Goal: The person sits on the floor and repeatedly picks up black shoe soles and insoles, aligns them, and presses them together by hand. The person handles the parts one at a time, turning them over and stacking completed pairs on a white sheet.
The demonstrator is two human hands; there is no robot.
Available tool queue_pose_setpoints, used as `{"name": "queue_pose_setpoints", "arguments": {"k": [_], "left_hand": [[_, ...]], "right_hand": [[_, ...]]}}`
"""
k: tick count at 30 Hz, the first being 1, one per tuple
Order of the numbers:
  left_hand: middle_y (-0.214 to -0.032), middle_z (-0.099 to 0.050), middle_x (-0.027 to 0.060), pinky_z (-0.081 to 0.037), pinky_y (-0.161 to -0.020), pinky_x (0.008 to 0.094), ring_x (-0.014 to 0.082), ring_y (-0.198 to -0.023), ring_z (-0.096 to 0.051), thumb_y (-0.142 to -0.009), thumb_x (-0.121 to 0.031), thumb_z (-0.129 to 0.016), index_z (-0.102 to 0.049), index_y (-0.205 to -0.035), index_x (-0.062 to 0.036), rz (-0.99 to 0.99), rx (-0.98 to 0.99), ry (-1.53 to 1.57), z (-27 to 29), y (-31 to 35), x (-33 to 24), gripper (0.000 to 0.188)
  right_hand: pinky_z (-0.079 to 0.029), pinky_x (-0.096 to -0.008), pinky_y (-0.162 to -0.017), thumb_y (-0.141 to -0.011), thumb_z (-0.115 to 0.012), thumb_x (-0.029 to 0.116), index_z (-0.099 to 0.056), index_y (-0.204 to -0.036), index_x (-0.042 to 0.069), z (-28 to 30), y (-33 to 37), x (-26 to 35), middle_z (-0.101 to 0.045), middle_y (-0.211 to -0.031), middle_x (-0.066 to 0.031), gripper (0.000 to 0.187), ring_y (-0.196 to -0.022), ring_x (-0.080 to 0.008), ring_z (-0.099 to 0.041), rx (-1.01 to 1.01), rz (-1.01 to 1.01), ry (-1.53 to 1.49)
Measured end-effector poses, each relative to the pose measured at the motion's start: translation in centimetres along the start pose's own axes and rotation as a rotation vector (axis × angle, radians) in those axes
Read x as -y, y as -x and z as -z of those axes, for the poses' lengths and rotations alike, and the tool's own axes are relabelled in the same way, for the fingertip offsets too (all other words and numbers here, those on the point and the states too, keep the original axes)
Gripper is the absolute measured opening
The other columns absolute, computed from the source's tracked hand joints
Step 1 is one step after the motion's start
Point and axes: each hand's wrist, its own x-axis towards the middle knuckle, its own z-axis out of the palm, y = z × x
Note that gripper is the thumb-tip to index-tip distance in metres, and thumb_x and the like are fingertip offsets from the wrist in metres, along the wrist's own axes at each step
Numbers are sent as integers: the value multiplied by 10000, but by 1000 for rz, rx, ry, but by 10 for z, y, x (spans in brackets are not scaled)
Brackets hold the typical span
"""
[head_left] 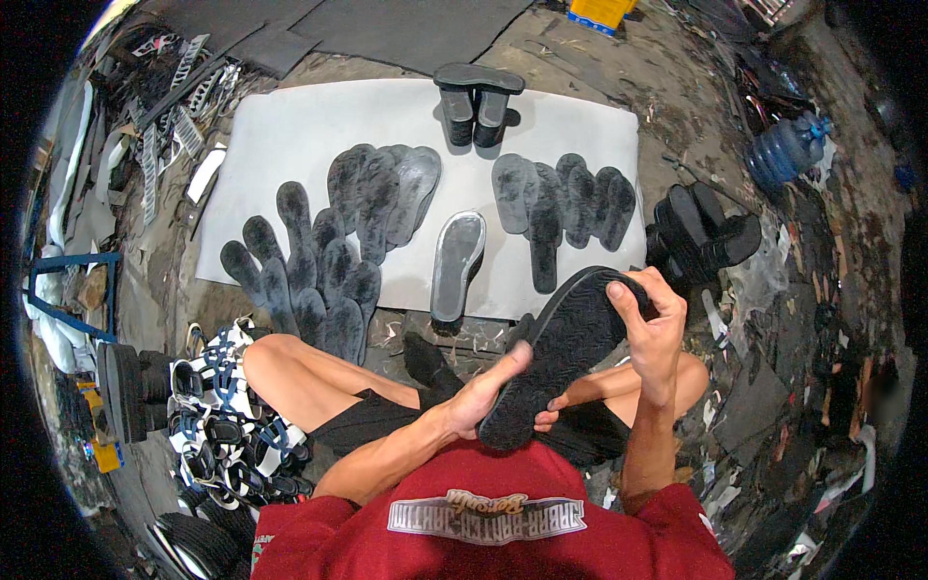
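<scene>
Both hands held one black sole [561,358] over the lap: left hand [488,391] clasped its heel end, right hand [650,333] pinched the toe (tread facing up). Step judged: inspecting it. Next move likely needs a spot on the white sheet [290,135].

The black sole [565,343] looked like matt rubber, its face finely textured, gripped by the left hand [488,387] and right hand [652,333]. At twelve o'clock the white sheet [290,135] seemed smooth and dull, like foam board. The dark insoles [372,193] on it had a slight greyish sheen; one grey sole [456,263] looked glossier. At two o'clock stood a translucent blue plastic bottle [785,150]. The floor [696,87] was rough and dusty.
</scene>
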Motion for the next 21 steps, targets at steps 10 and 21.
{"name": "queue_pose_setpoints", "arguments": {"k": [10, 21], "left_hand": [[-1465, -649, 249, -582, -1040, 523, 393, -1245, -705, -1074, -752, -381, -465, -1595, 8, -170, -6, -10, 12, 9, 3, 925], [-1397, -649, 290, -585, -1006, 565, 447, -1179, -704, -998, -703, -540, -483, -1551, -41, -333, -60, -86, 41, 9, -2, 865]], "right_hand": [[-551, -359, -883, -862, -867, 45, -799, -1032, -5, -20, 10, 7, -781, -973, -130, 190, -915, -237, -700, 249, 156, -3], [-578, -373, -807, -870, -898, 133, -742, -1136, 49, -50, 49, 27, -757, -1017, -117, 319, -891, -255, -723, 131, 46, 85]]}}
